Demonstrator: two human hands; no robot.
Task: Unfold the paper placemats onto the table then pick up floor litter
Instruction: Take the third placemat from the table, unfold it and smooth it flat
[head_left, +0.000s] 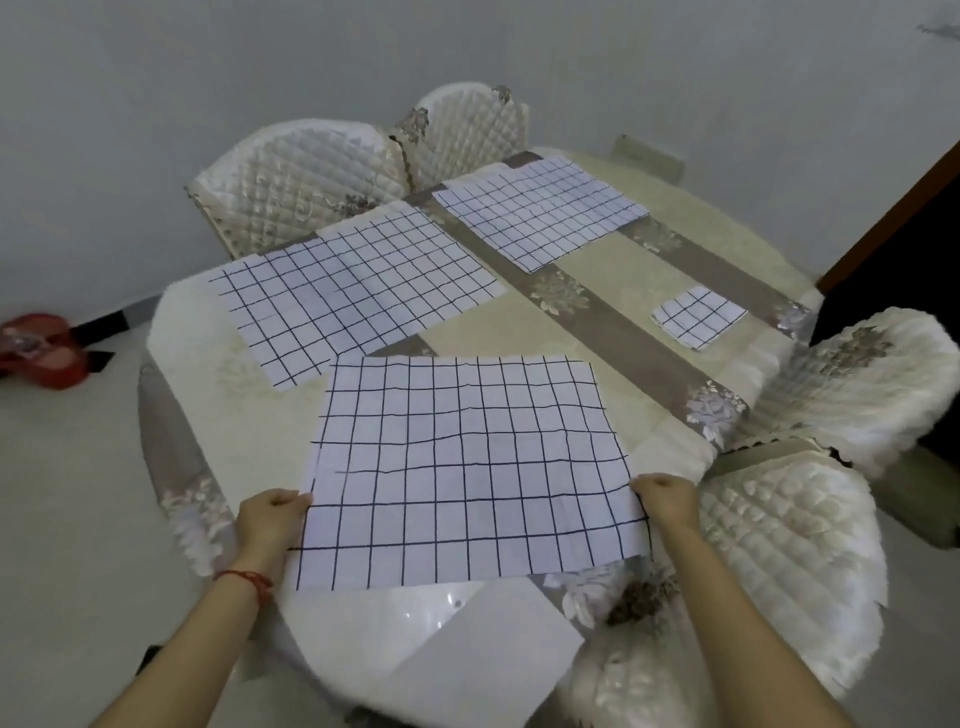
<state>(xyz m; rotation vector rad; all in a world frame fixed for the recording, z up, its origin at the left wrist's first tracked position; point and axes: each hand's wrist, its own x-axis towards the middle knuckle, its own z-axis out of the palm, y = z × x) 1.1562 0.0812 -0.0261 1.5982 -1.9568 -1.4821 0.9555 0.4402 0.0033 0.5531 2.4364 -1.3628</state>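
Near placemat (467, 467): white paper, black grid lines, opened flat, faint creases, near edge overhanging the table rim at 6 o'clock. Left hand (270, 519) pinches its left edge, fingers curled onto the sheet; red string bracelet (244, 579) on that wrist. Right hand (667, 499) grips the right edge, fingers curled around the paper.

Second placemat (353, 291), unfolded, lies at 10 o'clock, its near corner just beside the held sheet. Third placemat (540, 210), unfolded, at 12 o'clock, crossing the runner band. Folded placemat (698, 314), a small gridded square, sits at 2 o'clock, well apart from the rest.

Table (524, 343): rounded, covered in cream cloth with grey-brown floral bands (613, 322). A glossy clear cover shows at the near rim. Plain white sheet (493, 649) hangs off the near edge at 6 o'clock.

Quilted cream chair covers (296, 176), diamond-stitched, ring the table at 11, 12, 3 and 4 o'clock. Red slippers (44, 348) on pale floor at 9 o'clock. Bare white walls; dark wooden door frame (893, 213) at 2 o'clock.
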